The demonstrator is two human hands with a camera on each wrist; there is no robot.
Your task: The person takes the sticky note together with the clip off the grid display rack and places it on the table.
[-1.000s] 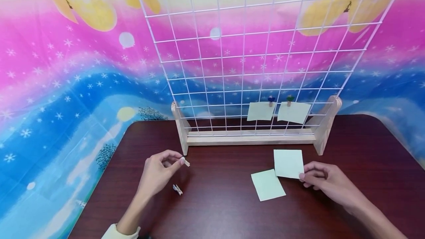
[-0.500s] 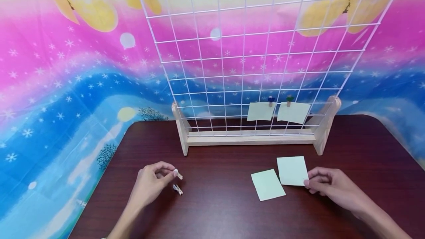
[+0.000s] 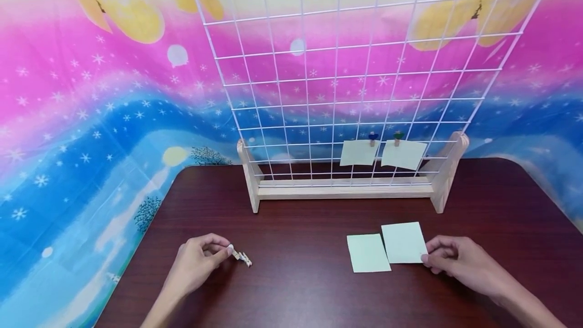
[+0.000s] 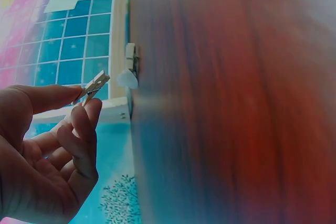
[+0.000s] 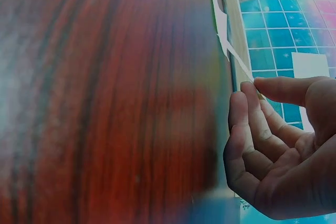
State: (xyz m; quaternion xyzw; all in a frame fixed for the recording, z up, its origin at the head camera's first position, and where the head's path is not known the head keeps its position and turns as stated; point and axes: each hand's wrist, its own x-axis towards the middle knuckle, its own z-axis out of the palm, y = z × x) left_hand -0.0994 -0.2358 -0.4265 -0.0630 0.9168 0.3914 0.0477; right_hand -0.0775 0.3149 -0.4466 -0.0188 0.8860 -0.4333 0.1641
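My left hand (image 3: 196,262) pinches a small wooden clothespin (image 4: 94,86) between thumb and fingertips, low over the left part of the table. Right at its tip, a second clothespin (image 3: 246,259) lies on the table; a white heart ornament (image 4: 127,78) shows on it in the left wrist view. On the right side, my right hand (image 3: 460,264) pinches a square pale green paper note (image 3: 404,243) by its lower right corner. Another pale green note (image 3: 369,253) lies flat just left of it, their edges nearly meeting.
A white wire grid (image 3: 334,85) stands in a wooden base (image 3: 346,193) at the back of the dark table (image 3: 300,287). Two notes (image 3: 358,153) hang low on the grid, held by blue and green heart clothespins (image 3: 397,138). A patterned cloth (image 3: 68,130) hangs behind.
My left hand has moved down and left with its clothespin towards the one on the table. My right hand has lowered its note towards me, and the lying note has turned slightly.
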